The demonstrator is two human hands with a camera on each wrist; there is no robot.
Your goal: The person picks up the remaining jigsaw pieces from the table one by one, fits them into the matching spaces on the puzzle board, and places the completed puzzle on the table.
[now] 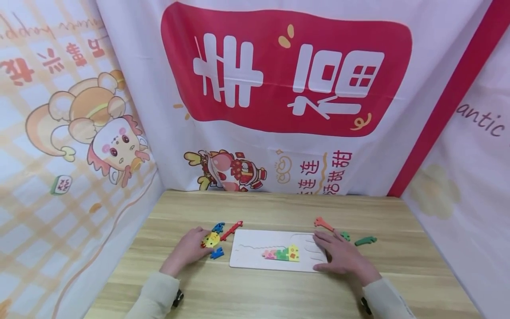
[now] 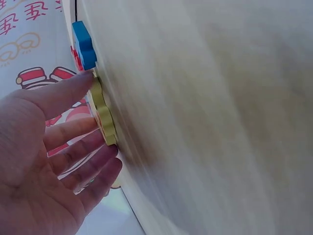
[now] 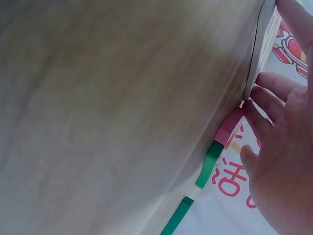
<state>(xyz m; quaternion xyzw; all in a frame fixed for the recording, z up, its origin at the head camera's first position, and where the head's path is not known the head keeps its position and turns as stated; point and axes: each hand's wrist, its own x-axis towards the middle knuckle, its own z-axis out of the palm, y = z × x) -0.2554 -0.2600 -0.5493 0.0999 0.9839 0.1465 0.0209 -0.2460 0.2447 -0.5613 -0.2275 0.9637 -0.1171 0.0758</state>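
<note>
A pale puzzle board (image 1: 251, 257) with a carved outline lies on the table. Pink (image 1: 269, 254), green (image 1: 282, 254) and yellow (image 1: 294, 253) pieces sit joined in its recess. Left of the board, my left hand (image 1: 191, 249) pinches a yellow puzzle piece with a printed face (image 1: 213, 239). In the left wrist view its thumb is at one end of that yellow piece (image 2: 103, 115), with the fingertips along the other. My right hand (image 1: 338, 254) rests on the board's right end, fingers spread. The board's edge (image 3: 255, 54) shows beside its thumb and fingers in the right wrist view.
Near the left hand lie a red piece (image 1: 232, 231) and blue pieces (image 1: 218, 227), one blue piece (image 1: 217, 253) closer to the front. Beyond the right hand are a coral piece (image 1: 322, 223) and green pieces (image 1: 365, 240). Printed cloth (image 1: 287, 168) hangs behind the wooden table (image 1: 255, 292).
</note>
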